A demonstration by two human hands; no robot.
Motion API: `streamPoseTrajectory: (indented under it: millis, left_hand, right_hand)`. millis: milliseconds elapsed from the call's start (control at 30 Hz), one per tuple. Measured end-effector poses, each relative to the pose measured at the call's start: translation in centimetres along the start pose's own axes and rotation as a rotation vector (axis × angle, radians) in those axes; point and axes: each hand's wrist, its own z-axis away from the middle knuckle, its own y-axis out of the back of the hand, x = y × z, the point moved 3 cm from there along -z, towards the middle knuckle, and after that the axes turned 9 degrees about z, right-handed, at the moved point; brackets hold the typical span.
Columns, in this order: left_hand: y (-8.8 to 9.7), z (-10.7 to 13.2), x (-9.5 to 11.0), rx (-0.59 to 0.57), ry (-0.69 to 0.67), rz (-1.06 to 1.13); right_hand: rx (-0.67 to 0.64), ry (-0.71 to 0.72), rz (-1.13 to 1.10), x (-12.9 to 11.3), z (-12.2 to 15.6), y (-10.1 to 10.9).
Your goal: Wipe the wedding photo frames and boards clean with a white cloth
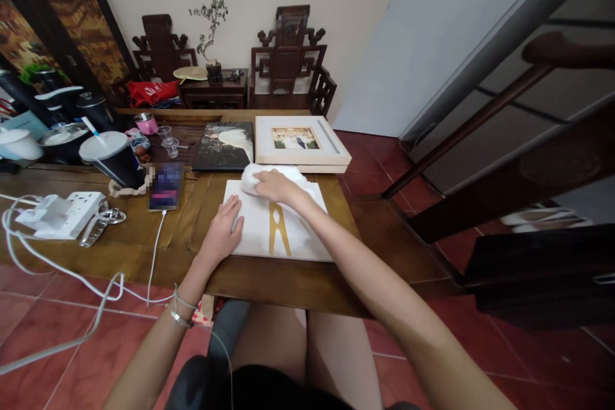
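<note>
A flat white panel (250, 230) with a gold A-shaped mark (277, 230) lies near the table's front edge. My left hand (225, 227) rests on the panel's left edge with its fingers stretched out. My right hand (276, 186) presses a bunched white cloth (250, 178) onto the panel's far part, its fingers partly sunk in the cloth. Just beyond the cloth are a dark picture panel (211, 147) with a white shape on it and a light wooden photo frame (331, 157).
On the left of the wooden table (298, 285) are a phone (166, 186) with a cable, a dark cup (113, 160) with a straw and a white power strip (79, 214). White cables hang over the front edge. A dark wooden chair (291, 70) stands behind.
</note>
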Motion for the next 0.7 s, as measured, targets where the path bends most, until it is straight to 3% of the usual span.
streamPoseTrajectory:
  millis: [133, 233, 333, 433, 533, 600, 700]
  left_hand:
    - [0.1, 0.0, 0.2, 0.001, 0.007, 0.007]
    - [0.1, 0.0, 0.2, 0.0, 0.007, 0.009]
    - [0.1, 0.0, 0.1, 0.004, 0.003, 0.01]
    - [0.0, 0.0, 0.0, 0.003, 0.005, 0.013]
    - [0.1, 0.0, 0.0, -0.005, 0.009, 0.01]
    - [0.0, 0.0, 0.0, -0.005, 0.007, 0.004]
    - [0.0, -0.1, -0.2, -0.006, 0.007, -0.007]
  right_hand:
    - [0.013, -0.089, 0.019, 5.2, 3.2, 0.9]
    - [0.012, -0.117, 0.032, 6.5, 6.6, 0.6]
    - [0.029, -0.034, 0.036, 5.1, 10.6, -1.0]
    - [0.092, 0.161, 0.043, 2.7, 15.3, -2.7]
    - [0.118, 0.266, 0.045, 1.0, 19.0, -3.2]
    - [0.104, 0.269, 0.034, 0.8, 19.8, -2.7]
    - [0.094, 0.225, 0.012, 1.5, 18.0, -1.5]
